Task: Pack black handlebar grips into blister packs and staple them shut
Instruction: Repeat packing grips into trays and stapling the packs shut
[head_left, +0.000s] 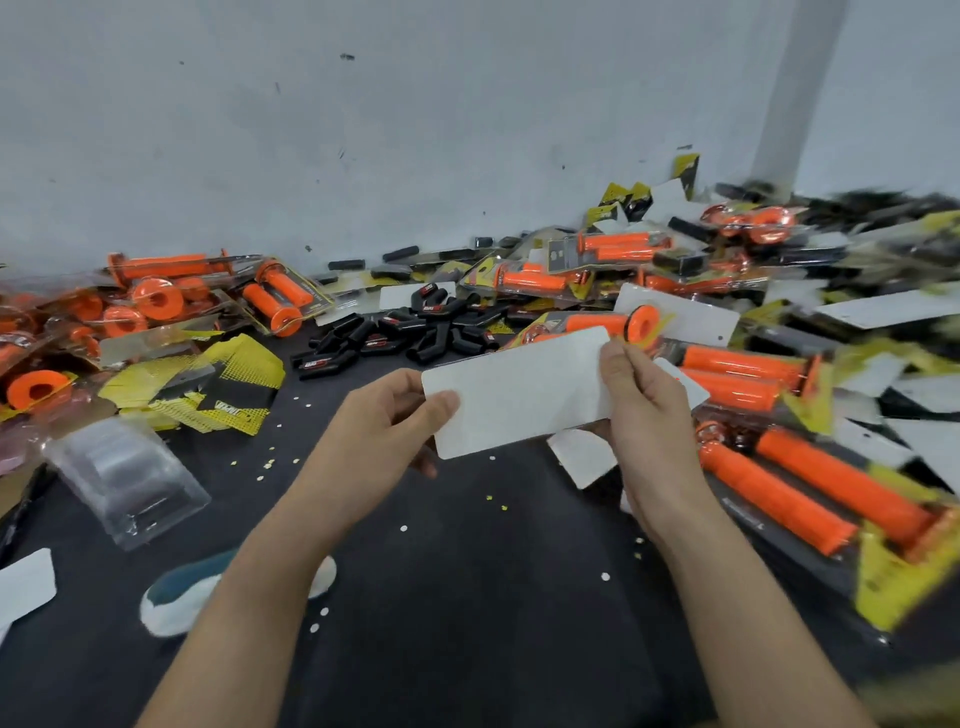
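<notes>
White card (519, 389) held at both ends.
Pinched by left grip (382, 418) and right grip (644, 410); black handlebar grips (395, 332) piled beyond it.

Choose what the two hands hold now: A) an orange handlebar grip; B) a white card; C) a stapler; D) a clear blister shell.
B: the left hand and the right hand each pinch one end of the white card, above the dark table.

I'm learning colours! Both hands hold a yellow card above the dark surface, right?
Not quite: the card is white, not yellow. The head view shows the left hand and right hand both holding it above the dark surface.
</notes>
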